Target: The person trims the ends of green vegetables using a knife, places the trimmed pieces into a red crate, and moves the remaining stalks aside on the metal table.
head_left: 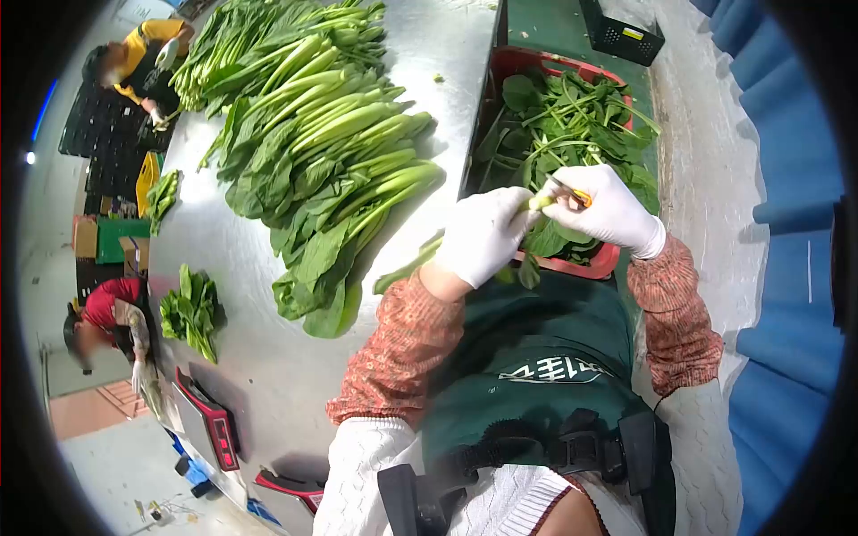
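Note:
My gloved left hand is closed round a leafy green stalk, whose pale cut end points towards my other hand. Its leaves trail out behind my left wrist. My gloved right hand grips a small knife with an orange handle, the blade close to the stalk's end. Below both hands stands a red crate filled with loose leaves and stems. To the left, a large heap of leafy greens lies on the metal table, stalk ends towards me.
The metal table carries a small bunch of greens and red-framed scales. A black crate sits beyond the red one. Blue curtain hangs at right. Two co-workers stand across the table.

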Tool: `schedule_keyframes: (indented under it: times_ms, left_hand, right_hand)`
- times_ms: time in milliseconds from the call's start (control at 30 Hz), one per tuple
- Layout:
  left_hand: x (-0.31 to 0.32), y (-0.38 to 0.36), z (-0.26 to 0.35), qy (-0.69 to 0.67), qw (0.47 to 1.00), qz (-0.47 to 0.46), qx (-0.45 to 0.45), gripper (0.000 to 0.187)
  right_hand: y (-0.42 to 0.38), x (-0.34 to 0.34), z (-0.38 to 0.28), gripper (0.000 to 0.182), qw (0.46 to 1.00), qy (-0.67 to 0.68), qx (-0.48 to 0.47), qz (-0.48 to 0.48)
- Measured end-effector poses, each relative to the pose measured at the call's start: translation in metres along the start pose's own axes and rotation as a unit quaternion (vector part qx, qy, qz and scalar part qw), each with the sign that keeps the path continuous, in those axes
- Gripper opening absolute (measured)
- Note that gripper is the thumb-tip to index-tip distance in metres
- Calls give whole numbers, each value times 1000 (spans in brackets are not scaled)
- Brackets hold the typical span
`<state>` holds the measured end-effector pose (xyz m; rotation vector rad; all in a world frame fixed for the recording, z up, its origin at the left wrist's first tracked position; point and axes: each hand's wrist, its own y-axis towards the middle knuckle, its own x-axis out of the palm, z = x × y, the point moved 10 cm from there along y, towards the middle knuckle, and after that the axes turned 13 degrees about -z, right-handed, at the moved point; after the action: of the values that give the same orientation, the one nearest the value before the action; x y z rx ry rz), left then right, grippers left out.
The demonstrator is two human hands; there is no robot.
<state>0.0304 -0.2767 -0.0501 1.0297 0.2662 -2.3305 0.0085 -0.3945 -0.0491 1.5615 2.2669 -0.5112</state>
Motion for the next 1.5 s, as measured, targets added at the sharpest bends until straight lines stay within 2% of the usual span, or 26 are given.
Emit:
schedule_keyframes:
  times_ms: [33, 100, 167, 233, 300, 333, 367, 400, 433, 467, 500, 533, 567, 633, 733, 833, 900, 1000, 1033, 1100, 1133, 1167, 1233, 1300, 1333, 1500]
  left_hand:
    - [3, -4, 1, 34, 999, 6, 7, 13]
    - [-9, -20, -16, 123, 988, 90, -27, 9]
    - [-33, -46, -27, 166, 974, 136, -71, 5]
    - [-51, -69, -28, 170, 971, 137, -94, 7]
    - [-47, -84, -29, 161, 975, 109, -102, 9]
    - [-45, -89, -29, 159, 977, 98, -105, 9]
    - [-35, -95, -33, 158, 979, 92, -94, 10]
    - [-25, -96, -31, 175, 978, 58, -94, 10]
    - [-13, -96, -29, 193, 977, 24, -93, 10]
    - [-5, -101, -28, 172, 981, 32, -85, 11]
    - [2, -106, -29, 152, 985, 39, -78, 11]
    - [7, -111, -35, 152, 983, 28, -104, 11]
    - [4, -116, -38, 151, 981, 35, -121, 11]
    - [-5, -126, -44, 151, 975, 51, -154, 13]
    - [-25, -138, -42, 179, 968, 80, -155, 18]
    - [-59, -146, -34, 233, 947, 176, -133, 25]
    - [-95, -144, -10, 307, 904, 290, -65, 43]
    - [-128, -116, 8, 388, 880, 248, -115, 68]
    - [-139, -107, 17, 369, 889, 254, -93, 64]
    - [-152, -97, 29, 354, 904, 227, -73, 57]
    - [-162, -92, 37, 329, 909, 250, -63, 48]
    - [-167, -87, 40, 312, 913, 257, -57, 43]
    - [-173, -76, 42, 301, 921, 237, -66, 39]
    - [-168, -65, 44, 304, 925, 220, -63, 39]
    - [-164, -58, 45, 305, 927, 209, -61, 38]
    - [-143, -28, 62, 290, 937, 190, -31, 36]
  right_hand:
    - [1, 4, 1, 8, 1000, -10, -8, -18]
    - [3, 8, 1, 8, 998, -30, -25, -49]
    - [1, -6, 8, 5, 998, -49, 8, -33]
    - [10, -42, 23, 15, 983, -165, -27, 76]
    - [16, -63, 29, 31, 901, -395, 94, 155]
    - [30, -58, 32, 43, 915, -364, 97, 142]
    - [43, -43, 16, 40, 942, -292, 4, 165]
    - [62, -20, 12, 37, 964, -225, -25, 139]
    - [81, 8, 8, 33, 967, -223, -47, 115]
    - [101, 37, 8, 30, 967, -238, -18, 90]
    - [110, 61, 7, 35, 961, -243, -75, 110]
    - [126, 83, 5, 47, 959, -278, -6, 57]
    - [138, 106, 11, 56, 948, -312, -30, 54]
    - [155, 127, 27, 59, 935, -349, -6, 59]
    - [142, 115, 12, 49, 952, -279, -79, 98]
    - [118, 88, -37, 37, 960, -180, -160, 145]
    - [109, 69, -67, 37, 967, -80, -207, 122]
    - [92, 48, -112, 37, 947, -9, -303, 106]
    - [88, 47, -119, 38, 956, 32, -284, 67]
    - [68, 32, -141, 40, 940, -29, -323, 108]
    - [66, 26, -133, 37, 948, 59, -297, 96]
    - [68, 19, -117, 33, 924, 237, -286, 93]
    - [44, -7, -123, 34, 930, -66, -282, 226]
    - [25, -14, -123, 35, 915, -201, -208, 282]
    - [23, -14, -122, 36, 918, -237, -167, 271]
    - [5, -28, -114, 45, 917, -231, -157, 283]
